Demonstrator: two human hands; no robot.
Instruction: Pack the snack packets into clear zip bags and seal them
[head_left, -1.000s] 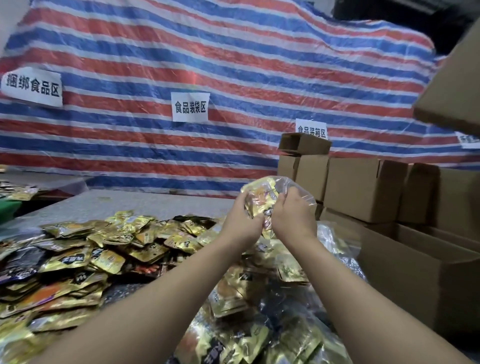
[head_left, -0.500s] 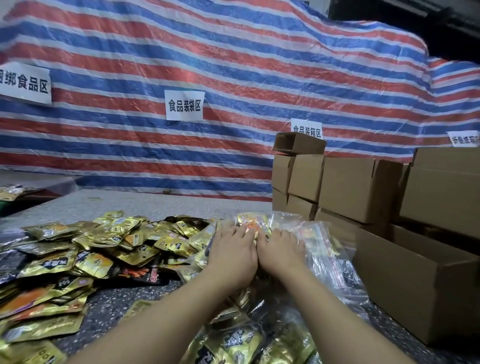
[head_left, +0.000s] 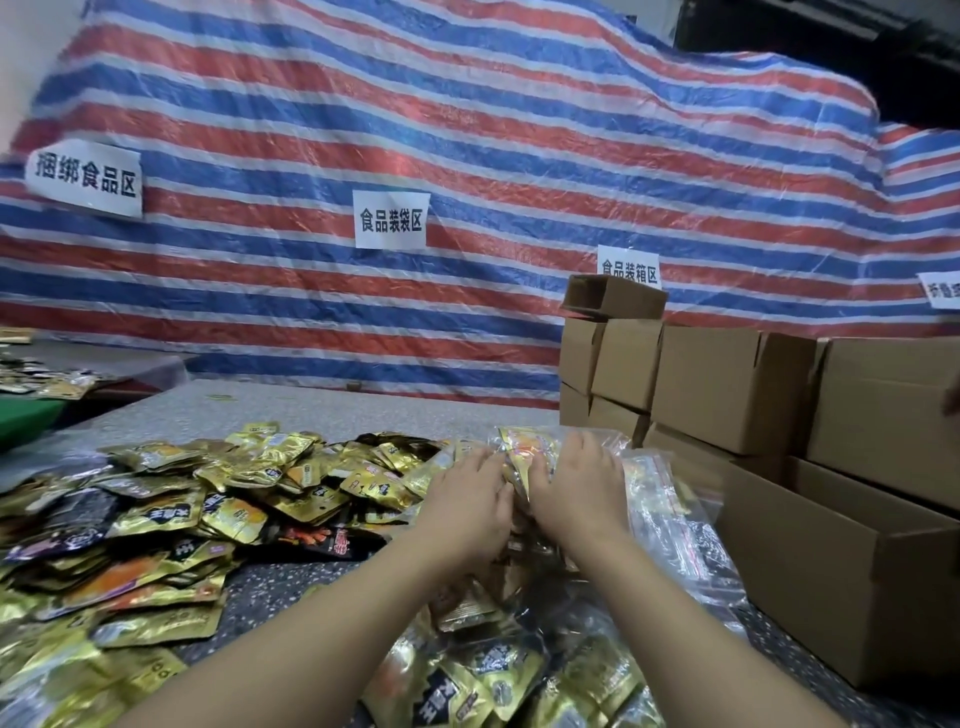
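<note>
Both hands press palm-down, fingers extended, on a filled zip bag (head_left: 524, 457): left hand (head_left: 470, 501) and right hand (head_left: 579, 491) side by side, neither curled round it. Loose packets (head_left: 208, 509) pile left of the bag. Open box (head_left: 841, 566) stands close right. Bare tabletop (head_left: 322, 405) lies beyond the bag.

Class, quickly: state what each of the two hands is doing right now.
Left hand: open, fingers flat, pressing on the filled zip bag.
Right hand: open, fingers flat, pressing the same bag.
</note>
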